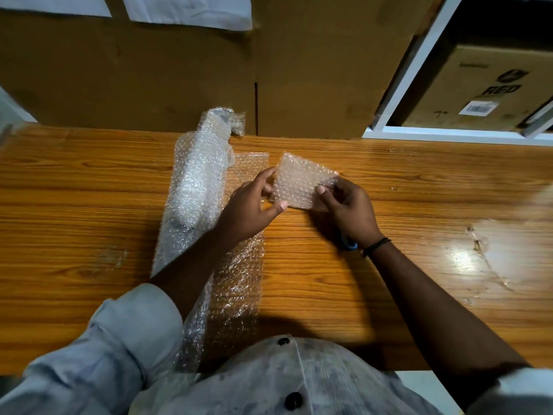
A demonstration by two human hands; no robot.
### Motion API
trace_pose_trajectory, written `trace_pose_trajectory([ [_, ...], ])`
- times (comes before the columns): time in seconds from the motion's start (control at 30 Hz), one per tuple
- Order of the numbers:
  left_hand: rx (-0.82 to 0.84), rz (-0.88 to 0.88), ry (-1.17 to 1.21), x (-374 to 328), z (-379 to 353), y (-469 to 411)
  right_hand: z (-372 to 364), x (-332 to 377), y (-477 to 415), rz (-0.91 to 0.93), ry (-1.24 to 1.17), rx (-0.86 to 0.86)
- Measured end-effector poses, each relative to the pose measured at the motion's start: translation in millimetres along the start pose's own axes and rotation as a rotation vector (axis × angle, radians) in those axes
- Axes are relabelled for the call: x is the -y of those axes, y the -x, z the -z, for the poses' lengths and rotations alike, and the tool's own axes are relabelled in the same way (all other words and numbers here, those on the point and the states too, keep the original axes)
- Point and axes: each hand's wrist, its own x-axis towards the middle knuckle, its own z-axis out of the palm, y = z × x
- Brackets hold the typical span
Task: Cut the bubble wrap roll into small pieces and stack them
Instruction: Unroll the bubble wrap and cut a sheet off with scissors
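Observation:
A small rectangular piece of bubble wrap (299, 182) is held just above the wooden table (404, 187). My left hand (251, 208) pinches its left edge between thumb and fingers. My right hand (348, 209) pinches its right edge. The bubble wrap roll (199, 181) lies on the table to the left, running from the far edge towards me, with a flat unrolled strip (239, 283) stretching to the near edge under my left forearm. A blue scissor handle (350, 244) shows under my right wrist; the rest of the scissors is hidden.
Large brown cardboard boxes (179, 73) stand right behind the table's far edge. A white shelf frame (419, 64) with another labelled box (478, 85) is at the back right. Bare tabletop lies to the right and far left.

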Motion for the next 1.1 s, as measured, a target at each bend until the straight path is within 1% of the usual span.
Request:
trace_pose_trajectory([
  [0.1, -0.048, 0.014, -0.044, -4.7, -3.6, -8.3, -1.5, 0.1, -16.3, -0.011, 0.068, -0.065],
  [0.27, -0.16, 0.02, -0.101, -3.9, -13.8, -22.5, -11.1, -5.6, -45.1, -0.076, 0.141, -0.125],
  [0.37, -0.228, 0.008, -0.219, -1.8, -19.8, -26.9, -18.9, -4.7, -51.9, -0.164, 0.104, -0.253],
  [0.4, -0.244, -0.003, -0.271, -2.1, -21.2, -27.0, -20.9, -1.9, -49.7, -0.154, 0.12, -0.313],
  [0.43, -0.257, -0.012, -0.333, -2.5, -23.1, -26.6, -23.5, 0.3, -45.9, -0.101, 0.173, -0.361],
  [0.47, -0.27, -0.019, -0.402, -2.8, -25.5, -25.9, -26.8, 2.3, -40.3, -0.022, 0.253, -0.375],
  [0.5, -0.281, -0.028, -0.464, -3.9, -27.6, -24.8, -30.2, 4.4, -33.6, 0.068, 0.339, -0.342],
  [0.57, -0.283, -0.047, -0.543, -6.2, -31.1, -23.6, -37.8, 4.9, -21.3, 0.23, 0.503, -0.19],
  [0.63, -0.222, -0.058, -0.595, -7.3, -34.2, -22.9, -43.9, -2.1, -13.3, 0.309, 0.665, -0.027],
  [0.7, -0.157, -0.055, -0.648, -6.5, -36.9, -22.8, -48.0, -12.6, -9.9, 0.284, 0.774, 0.095],
  [0.77, -0.131, -0.033, -0.673, -6.1, -38.5, -22.4, -49.7, -18.8, -8.7, 0.208, 0.806, 0.153],
  [0.9, -0.149, -0.009, -0.648, -6.3, -38.5, -20.7, -48.9, -11.8, -8.7, 0.148, 0.791, 0.162],
  [0.97, -0.178, -0.012, -0.624, -5.6, -38.1, -18.2, -46.0, -4.9, -7.3, 0.121, 0.795, 0.135],
  [1.03, -0.214, 0.015, -0.593, -4.7, -37.1, -15.7, -42.8, -0.6, -5.1, 0.052, 0.806, 0.041],
  [1.1, -0.253, 0.069, -0.564, -4.8, -35.6, -14.8, -39.7, 0.6, -4.7, -0.062, 0.783, -0.056],
])
